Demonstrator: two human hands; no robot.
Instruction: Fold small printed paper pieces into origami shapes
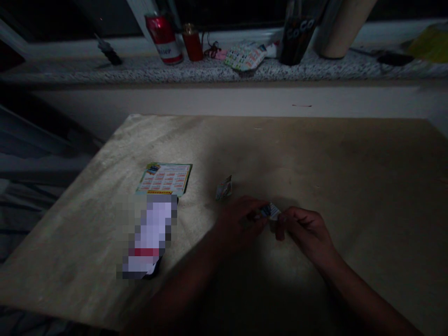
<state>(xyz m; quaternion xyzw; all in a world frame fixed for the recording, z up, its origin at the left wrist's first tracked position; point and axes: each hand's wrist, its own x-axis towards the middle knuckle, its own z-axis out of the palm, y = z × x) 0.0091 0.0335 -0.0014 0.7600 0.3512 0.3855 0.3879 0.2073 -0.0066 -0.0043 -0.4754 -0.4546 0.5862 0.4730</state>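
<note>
Between my two hands is a small folded piece of printed paper, pale with dark marks. My left hand pinches its left end, and the fingers of my right hand are closed on its right corner. Just beyond my left hand, another small folded paper piece stands on the table, partly raised. A flat printed card with rows of red and dark text lies farther left. The dim light hides the finer folds of the held paper.
A phone with a blurred lit screen lies on the table left of my forearm. Along the granite windowsill stand a red can, a red bottle, a crumpled printed packet and a dark cup.
</note>
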